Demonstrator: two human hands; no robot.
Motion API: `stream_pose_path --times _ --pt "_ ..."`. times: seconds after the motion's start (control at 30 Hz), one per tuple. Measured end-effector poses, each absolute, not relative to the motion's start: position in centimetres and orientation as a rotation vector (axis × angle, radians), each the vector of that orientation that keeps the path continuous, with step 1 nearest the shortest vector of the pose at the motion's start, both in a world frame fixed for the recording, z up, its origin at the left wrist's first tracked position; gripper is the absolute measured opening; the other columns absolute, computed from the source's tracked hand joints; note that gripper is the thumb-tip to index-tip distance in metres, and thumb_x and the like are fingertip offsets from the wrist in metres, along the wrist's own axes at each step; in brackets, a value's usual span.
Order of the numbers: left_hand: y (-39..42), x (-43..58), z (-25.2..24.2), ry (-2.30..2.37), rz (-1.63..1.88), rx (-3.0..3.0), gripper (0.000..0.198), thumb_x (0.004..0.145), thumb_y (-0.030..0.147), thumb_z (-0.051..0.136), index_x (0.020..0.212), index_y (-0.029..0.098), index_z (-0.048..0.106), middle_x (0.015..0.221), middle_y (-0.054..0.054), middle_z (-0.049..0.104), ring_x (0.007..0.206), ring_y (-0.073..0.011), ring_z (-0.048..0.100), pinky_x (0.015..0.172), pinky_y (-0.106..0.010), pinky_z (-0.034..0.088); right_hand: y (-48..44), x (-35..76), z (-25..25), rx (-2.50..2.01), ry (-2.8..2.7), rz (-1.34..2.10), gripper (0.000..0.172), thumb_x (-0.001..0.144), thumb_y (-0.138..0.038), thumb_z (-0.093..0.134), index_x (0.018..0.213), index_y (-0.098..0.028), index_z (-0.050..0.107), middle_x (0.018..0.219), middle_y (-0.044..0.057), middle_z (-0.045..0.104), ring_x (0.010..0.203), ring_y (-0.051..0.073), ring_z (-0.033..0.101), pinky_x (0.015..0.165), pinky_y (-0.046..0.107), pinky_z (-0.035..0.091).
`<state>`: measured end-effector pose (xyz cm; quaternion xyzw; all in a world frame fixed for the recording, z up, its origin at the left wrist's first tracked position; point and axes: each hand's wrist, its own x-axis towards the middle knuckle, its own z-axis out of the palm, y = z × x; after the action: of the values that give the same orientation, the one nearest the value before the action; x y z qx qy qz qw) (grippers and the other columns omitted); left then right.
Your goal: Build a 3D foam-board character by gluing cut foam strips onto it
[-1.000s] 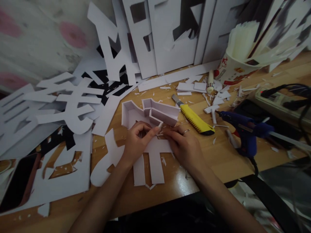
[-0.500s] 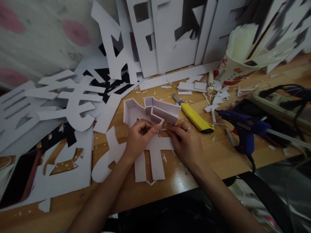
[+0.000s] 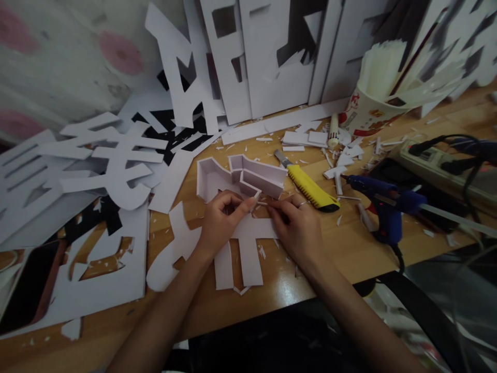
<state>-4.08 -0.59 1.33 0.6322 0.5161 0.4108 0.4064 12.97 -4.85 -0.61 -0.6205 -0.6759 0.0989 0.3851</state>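
Observation:
A white foam board cut-out with raised walls [image 3: 264, 178] lies on the wooden table; its flat strokes [image 3: 250, 261] reach towards me. My left hand [image 3: 221, 220] is closed on the near end of a raised wall, thumb and forefinger pinching it. Close by on the right, my right hand [image 3: 297, 223] is closed in a pinch on a thin white strip [image 3: 263, 203]. Its palm side is hidden. A yellow utility knife [image 3: 312, 189] with its blade out lies just beyond my right hand. A blue hot glue gun [image 3: 388, 204] rests farther right.
Flat white cut-out characters [image 3: 124, 160] are piled at the left, near a phone [image 3: 31, 285]. Foam board panels [image 3: 275, 67] lean at the back. A paper cup [image 3: 368, 111] of glue sticks stands back right, by a power strip [image 3: 430, 166]. Scraps litter the table [image 3: 349, 248].
The view has shifted very slightly, and things at the right appear a little farther left. Both hands keep their pinches in nearly the same place.

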Motion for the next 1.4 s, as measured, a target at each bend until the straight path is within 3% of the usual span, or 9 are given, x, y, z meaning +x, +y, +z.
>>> stream_pose_path --times 0.87,1.4 --pt "-0.6 -4.0 1.3 1.310 1.063 1.586 0.033 0.080 0.038 0.069 0.055 0.020 0.056 0.065 0.001 0.058 0.066 -0.0134 0.053 0.065 -0.028 0.041 -4.9 12.9 -0.9 -1.555 -1.646 0.223 0.019 0.093 -0.023 0.055 0.093 -0.013 0.071 0.078 0.006 0.061 0.067 0.017 0.057 0.060 0.030 0.044" --pt "-0.6 -4.1 1.1 1.325 1.084 1.616 0.035 0.080 0.041 0.067 0.054 0.021 0.056 0.059 0.003 0.055 0.061 -0.0129 0.050 0.063 -0.027 0.039 -8.3 14.2 0.8 -1.516 -1.317 0.321 0.015 0.093 -0.028 0.059 0.086 -0.019 0.068 0.076 0.001 0.062 0.069 0.014 0.058 0.056 0.024 0.044"
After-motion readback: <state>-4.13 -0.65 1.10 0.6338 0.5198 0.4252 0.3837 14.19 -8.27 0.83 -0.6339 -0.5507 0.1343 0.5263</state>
